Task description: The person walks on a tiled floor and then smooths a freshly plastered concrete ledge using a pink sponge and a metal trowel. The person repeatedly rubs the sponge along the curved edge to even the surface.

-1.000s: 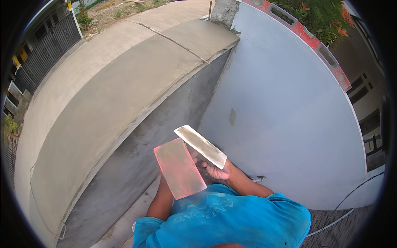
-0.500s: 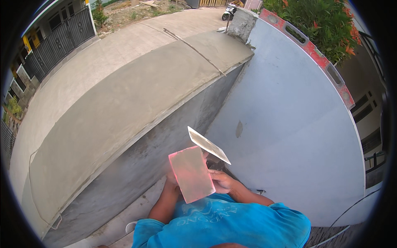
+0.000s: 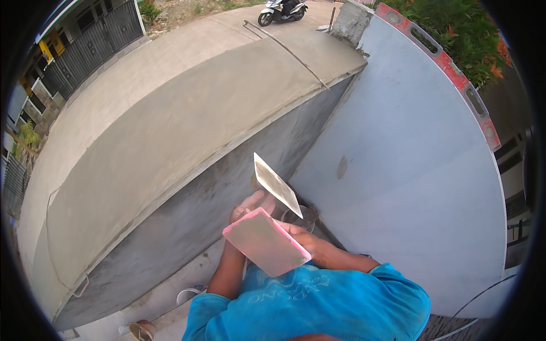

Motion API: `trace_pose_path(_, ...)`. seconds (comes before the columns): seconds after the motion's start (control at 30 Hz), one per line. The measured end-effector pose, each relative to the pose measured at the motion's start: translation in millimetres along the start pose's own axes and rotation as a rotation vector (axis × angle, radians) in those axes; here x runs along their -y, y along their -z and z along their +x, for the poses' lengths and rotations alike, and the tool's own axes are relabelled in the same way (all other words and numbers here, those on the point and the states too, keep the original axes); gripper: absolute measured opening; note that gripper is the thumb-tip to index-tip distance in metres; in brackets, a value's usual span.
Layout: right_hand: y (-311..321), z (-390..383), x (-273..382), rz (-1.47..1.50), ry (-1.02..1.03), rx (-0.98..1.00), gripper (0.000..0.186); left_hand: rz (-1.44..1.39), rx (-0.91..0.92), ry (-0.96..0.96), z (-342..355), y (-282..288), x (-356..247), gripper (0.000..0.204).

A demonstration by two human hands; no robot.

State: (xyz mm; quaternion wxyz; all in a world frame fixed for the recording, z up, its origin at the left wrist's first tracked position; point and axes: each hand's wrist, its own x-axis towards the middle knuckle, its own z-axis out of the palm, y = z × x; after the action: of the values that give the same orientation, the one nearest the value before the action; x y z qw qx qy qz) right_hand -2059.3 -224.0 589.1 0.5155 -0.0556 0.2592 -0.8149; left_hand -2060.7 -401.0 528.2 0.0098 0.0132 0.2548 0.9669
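Note:
A rectangular hand float (image 3: pixel 267 241) with a pink edge and a grey, mortar-smeared face is tilted in front of my chest. My right hand (image 3: pixel 300 236) grips its right edge. Just beyond it, a white-edged, smeared float (image 3: pixel 277 184) stands at a slant. My left hand (image 3: pixel 250 206) is between the two floats, fingers stretched and apart, close to the white one's left edge. What supports the white float is hidden. Behind the hands is a low wall with a broad grey top (image 3: pixel 187 113), smooth as if freshly plastered.
A smooth pale-blue wall (image 3: pixel 415 153) rises at the right, with a red spirit level (image 3: pixel 449 65) along its top. A thin stick (image 3: pixel 287 51) crosses the low wall. A bent wire (image 3: pixel 51 244) lies at its left end. A motorcycle with a rider (image 3: pixel 281 11) is on the road.
The pink-edged float has turned to lie more slanted. My left hand has come out from behind it, fingers showing. The white float has shifted slightly up and left. The motorcycle is nearer.

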Motion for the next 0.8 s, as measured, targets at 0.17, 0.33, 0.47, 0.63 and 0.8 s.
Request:
trace_pose_path(0.17,27,-30,-1,0.16,0.162,0.166,0.058,0.035,-0.434,0.164,14,-5,13,0.028)
trace_pose_path(0.33,90,-64,14,-0.117,0.627,0.117,0.054,-0.176,-0.211,0.289,23,90,46,0.029)
trace_pose_path(0.47,62,-94,66,-0.092,0.7,-0.211,0.053,0.036,-0.418,0.291,22,33,39,0.033)
trace_pose_path(0.63,90,-94,178,-0.438,1.037,-0.245,0.05,-0.064,-0.205,0.15,20,92,56,0.046)
trace_pose_path(0.8,116,-59,267,-0.727,1.206,-0.603,0.043,-0.418,-0.019,0.125,23,72,60,0.065)
